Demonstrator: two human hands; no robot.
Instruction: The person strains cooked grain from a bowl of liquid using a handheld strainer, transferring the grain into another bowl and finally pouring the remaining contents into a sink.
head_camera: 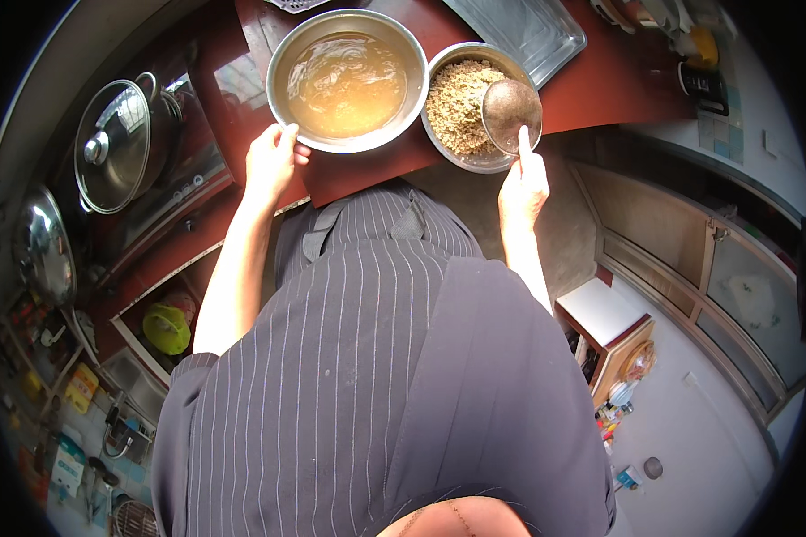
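Observation:
My left hand [275, 161] pinches the near left rim of a wide metal bowl [281, 127] of cloudy, yellowish-brown liquid [346, 87], whose surface is rippled. To its right stands a smaller metal bowl [473, 161] with pale brown, crumbly grains [460, 101] inside. A round, brownish metal strainer or ladle [512, 115] lies over the right part of that bowl. My right hand [525, 188] holds it from the near side, the index finger stretched along its edge. Any handle is hidden in the hand.
Both bowls stand on a dark red tabletop [598, 87]. Behind the smaller bowl lies a rectangular metal tray [530, 33]. A purple plastic basket [299, 3] shows at the top edge. A glass-lidded pot [114, 148] stands on the stove at the left.

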